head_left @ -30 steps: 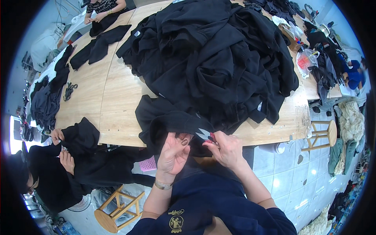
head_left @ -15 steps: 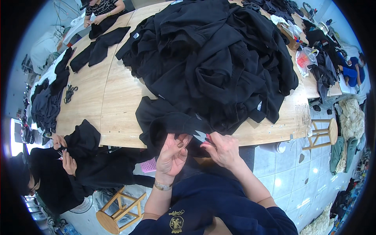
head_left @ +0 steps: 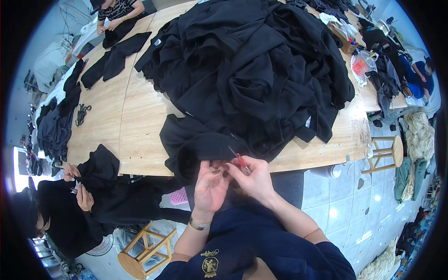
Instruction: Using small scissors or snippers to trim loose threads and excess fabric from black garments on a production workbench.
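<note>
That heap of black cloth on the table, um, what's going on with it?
A person's right hand holds small red-handled snips close beside the left hand, which is at the near edge of a black garment. The heap lies just beyond on the wooden table. At the left, a co-worker's hands handle another black piece.

Pretty bright room tbh: pale tiled floor (head_left: 343, 189) with shiny glare spots (head_left: 333, 213), big light-wood surface (head_left: 144, 112), one wooden stool (head_left: 132, 264) near left, another stool (head_left: 397, 150) right, bluish wall (head_left: 408, 30) far right.
</note>
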Demonstrator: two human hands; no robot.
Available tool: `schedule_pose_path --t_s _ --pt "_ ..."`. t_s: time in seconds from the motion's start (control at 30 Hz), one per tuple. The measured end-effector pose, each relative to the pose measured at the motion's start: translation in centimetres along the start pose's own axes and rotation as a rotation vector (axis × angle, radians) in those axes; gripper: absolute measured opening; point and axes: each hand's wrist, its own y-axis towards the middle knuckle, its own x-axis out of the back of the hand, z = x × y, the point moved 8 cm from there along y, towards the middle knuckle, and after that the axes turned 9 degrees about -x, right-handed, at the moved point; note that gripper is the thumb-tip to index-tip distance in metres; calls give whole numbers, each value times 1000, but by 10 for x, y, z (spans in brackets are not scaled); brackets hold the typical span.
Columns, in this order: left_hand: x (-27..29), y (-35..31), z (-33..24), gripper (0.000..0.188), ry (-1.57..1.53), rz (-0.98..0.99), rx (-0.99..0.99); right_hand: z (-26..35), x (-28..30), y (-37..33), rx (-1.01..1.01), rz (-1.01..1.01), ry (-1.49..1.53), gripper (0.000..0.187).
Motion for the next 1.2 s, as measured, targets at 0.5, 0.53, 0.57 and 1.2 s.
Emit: schedule_pose_path --t_s 0.5,0.53,0.57,1.2 --pt "6 -1 2 54 249 -87 133 46 15 -27 328 -71 -226 17" --pt "5 0 0 50 277 -61 79 46 16 -26 328 -71 -225 17" --pt "4 1 0 50 278 -61 79 55 13 -30 461 -55 -350 18" --pt "10 -4 -16 60 47 -157 181 10 13 -21 263 -142 -443 34"
